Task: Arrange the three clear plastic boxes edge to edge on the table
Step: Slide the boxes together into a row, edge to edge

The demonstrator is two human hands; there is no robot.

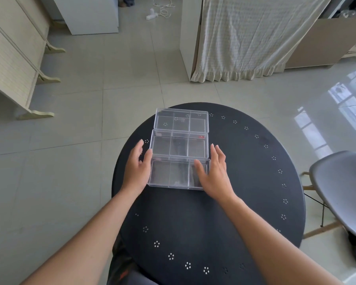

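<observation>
Three clear plastic boxes with inner dividers lie in a row on the round black table (245, 182), long sides touching. The far box (181, 120) is near the table's back edge, the middle box (179, 145) behind the near box (173, 174). My left hand (137, 171) rests against the near box's left end, thumb by the seam with the middle box, fingers spread. My right hand (213, 171) lies on the near box's right end, thumb on its lid, fingers apart. Neither hand is lifting a box.
A grey chair (341, 192) stands close to the table's right side. Cream drawers (12, 64) stand on the left across the tiled floor, and a curtained shelf (245, 38) stands behind. The table's front half has small perforated flower patterns.
</observation>
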